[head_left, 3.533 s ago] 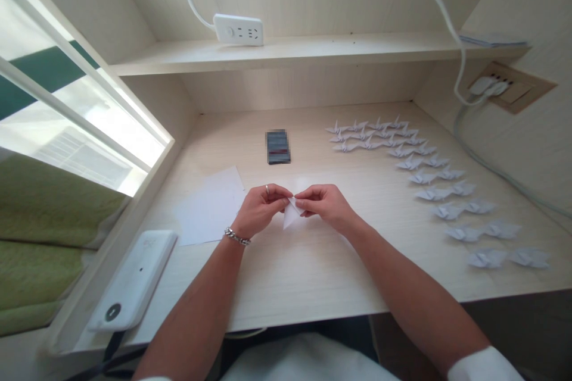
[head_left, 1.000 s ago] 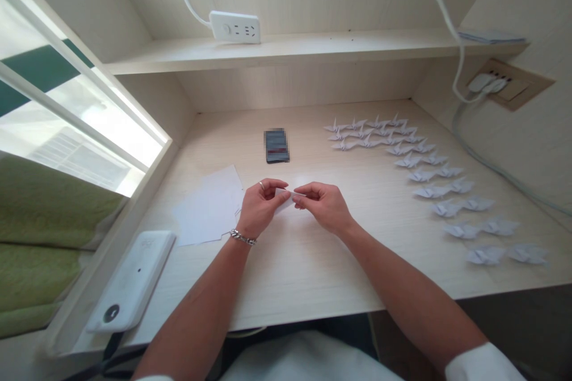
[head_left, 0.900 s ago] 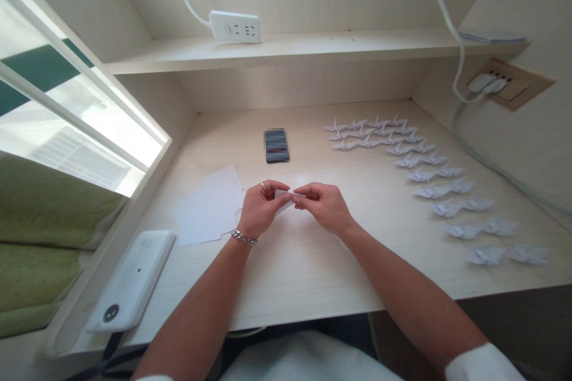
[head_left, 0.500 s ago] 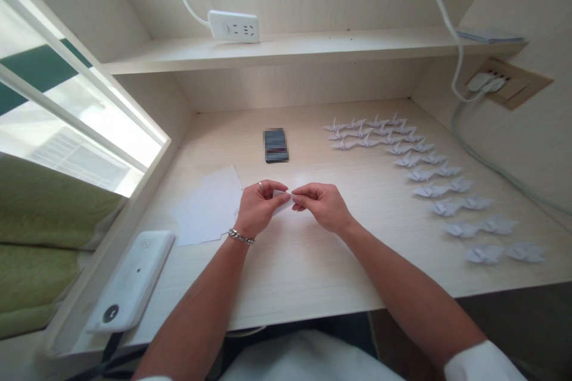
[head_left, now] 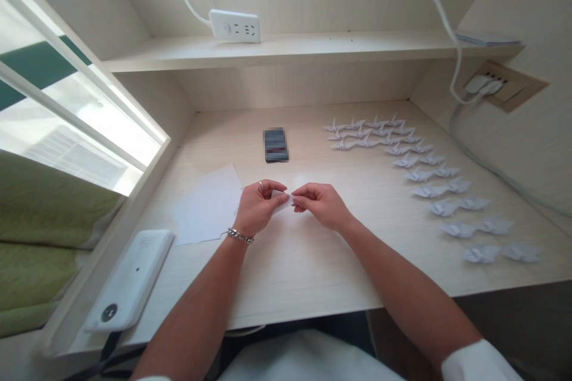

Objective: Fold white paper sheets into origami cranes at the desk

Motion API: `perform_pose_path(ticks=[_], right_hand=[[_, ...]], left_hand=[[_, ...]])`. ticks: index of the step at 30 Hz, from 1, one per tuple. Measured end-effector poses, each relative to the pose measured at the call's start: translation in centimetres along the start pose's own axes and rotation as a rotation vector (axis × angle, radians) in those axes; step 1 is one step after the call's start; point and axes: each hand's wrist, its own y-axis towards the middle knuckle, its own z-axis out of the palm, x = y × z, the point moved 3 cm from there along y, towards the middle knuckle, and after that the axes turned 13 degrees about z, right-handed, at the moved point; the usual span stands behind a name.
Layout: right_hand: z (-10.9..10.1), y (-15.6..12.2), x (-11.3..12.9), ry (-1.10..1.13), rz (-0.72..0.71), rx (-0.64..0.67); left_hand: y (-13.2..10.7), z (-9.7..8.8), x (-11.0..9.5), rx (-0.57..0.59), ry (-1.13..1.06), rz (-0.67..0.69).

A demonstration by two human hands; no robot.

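Note:
A small folded piece of white paper (head_left: 281, 205) is held between my two hands above the middle of the desk. My left hand (head_left: 259, 205), with a ring and a chain bracelet, pinches its left part between thumb and fingers. At its right end, my right hand (head_left: 322, 203) pinches the paper with thumb and fingertips. Much of the paper is hidden behind the fingers, so its fold shape is unclear. Just left of my left hand lie flat white paper sheets (head_left: 208, 205). Folded paper cranes (head_left: 429, 190) stand in rows on the right side of the desk.
A dark phone-like object (head_left: 276, 145), blurred out, lies beyond my hands. A white device (head_left: 131, 280) with a dark strap rests at the desk's left edge. On the shelf sits a white power strip (head_left: 235, 26). Its cable and a wall socket (head_left: 504, 86) are at the right.
Both hands stay almost in place, still pinching the folded paper. The whole view shifts very slightly; nothing else visibly differs.

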Motion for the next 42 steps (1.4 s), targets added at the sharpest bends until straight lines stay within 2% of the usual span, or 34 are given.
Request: perform_pose_path(ticks=[5,9,13,17,20,23,35,39,42], right_hand=[[-0.4,0.2,-0.1,0.113,0.081,0.091],[-0.8,0.3,-0.1,0.176,0.132,0.059],[-0.1,0.2,-0.2,0.030,0.083,0.042],[0.3,0.0,-0.1,-0.089,0.034,-0.031],[0.1,0.0,-0.1,-0.084,0.045,-0.065],[0.2,0.2,-0.4,-0.076,0.077,-0.025],[0.7,0.5,-1.1,-0.014,0.129,0.040],[0.6,0.4,-0.7,-0.029,0.075,0.023],[0.6,0.4,-0.5,0.003,0.064,0.018]], left_hand=[[0.1,-0.1,0.1,-0.003,-0.019,-0.019],[0.1,-0.3,0.1,-0.013,0.013,-0.007],[0.0,0.0,0.3,0.026,0.036,0.008],[-0.1,0.3,0.7,0.040,-0.048,-0.007],[0.0,0.3,0.9,0.002,-0.134,-0.021],[0.0,0.2,1.1,-0.038,-0.170,-0.033],[0.0,0.8,1.2,-0.020,-0.230,-0.102],[-0.1,0.9,1.5,-0.013,-0.345,-0.162],[0.0,0.9,1.6,-0.051,-0.428,-0.194]])
